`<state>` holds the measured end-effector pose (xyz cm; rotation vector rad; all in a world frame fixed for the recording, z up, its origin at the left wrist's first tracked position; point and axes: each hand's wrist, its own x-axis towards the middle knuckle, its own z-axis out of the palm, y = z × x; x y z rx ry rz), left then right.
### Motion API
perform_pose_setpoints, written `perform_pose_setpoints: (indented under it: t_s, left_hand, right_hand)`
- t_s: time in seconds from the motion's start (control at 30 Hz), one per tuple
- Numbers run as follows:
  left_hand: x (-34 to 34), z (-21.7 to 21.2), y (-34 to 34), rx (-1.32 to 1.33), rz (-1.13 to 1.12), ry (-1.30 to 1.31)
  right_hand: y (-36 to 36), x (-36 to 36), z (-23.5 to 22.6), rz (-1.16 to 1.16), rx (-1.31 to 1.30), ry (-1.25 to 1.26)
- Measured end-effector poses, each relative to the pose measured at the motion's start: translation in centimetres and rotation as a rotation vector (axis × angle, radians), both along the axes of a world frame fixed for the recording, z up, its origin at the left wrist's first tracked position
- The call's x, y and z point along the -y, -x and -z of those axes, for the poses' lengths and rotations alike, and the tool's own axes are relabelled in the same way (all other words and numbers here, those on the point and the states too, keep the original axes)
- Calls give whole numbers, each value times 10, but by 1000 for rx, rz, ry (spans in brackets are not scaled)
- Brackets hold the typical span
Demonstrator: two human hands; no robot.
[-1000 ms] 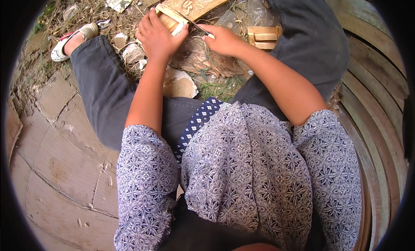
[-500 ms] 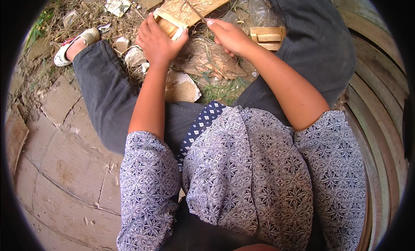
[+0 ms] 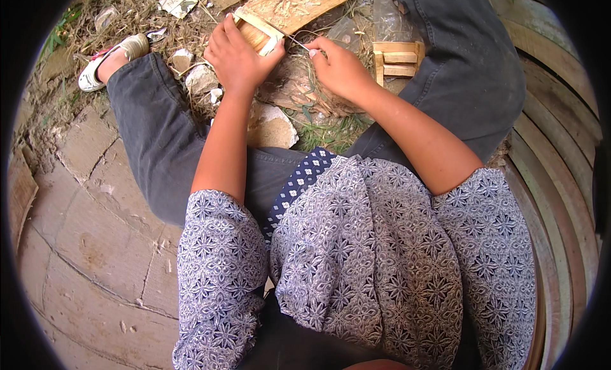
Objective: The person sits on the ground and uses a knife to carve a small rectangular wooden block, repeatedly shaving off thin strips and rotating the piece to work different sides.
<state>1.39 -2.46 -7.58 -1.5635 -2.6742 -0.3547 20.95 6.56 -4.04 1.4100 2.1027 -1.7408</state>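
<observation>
The left hand (image 3: 240, 59) has its fingers clamped on a small wooden frame (image 3: 254, 35), thumb at its near right corner; the right hand (image 3: 342, 69) has its fingers closed on a thin blade (image 3: 297, 41) just beside that corner. The blade could skid — from a loose hold or too hard a push — and nick the thumb. The frame, far and left of centre, looks pale and recessed; a shaving-strewn board (image 3: 299, 7) lies beyond.

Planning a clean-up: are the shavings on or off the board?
On: pale shavings lie scattered across the face of the board, just beyond the left hand.
</observation>
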Motion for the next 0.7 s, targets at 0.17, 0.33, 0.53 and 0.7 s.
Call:
perform_pose_setpoints:
  t_s: [0.17,0.33,0.53,0.7]
  left_hand:
    - [-1,0,-2,5,7,-22]
    - [-2,3,-2,-12,38,-29]
    - [-3,2,-1,-47,50,-12]
    - [-3,8,0,-92,9,-2]
  right_hand:
    - [1,4,13,21,29,-46]
    - [5,-3,17,29,73,15]
    - [13,-5,17,57,63,18]
    - [37,-19,32,64,20,22]
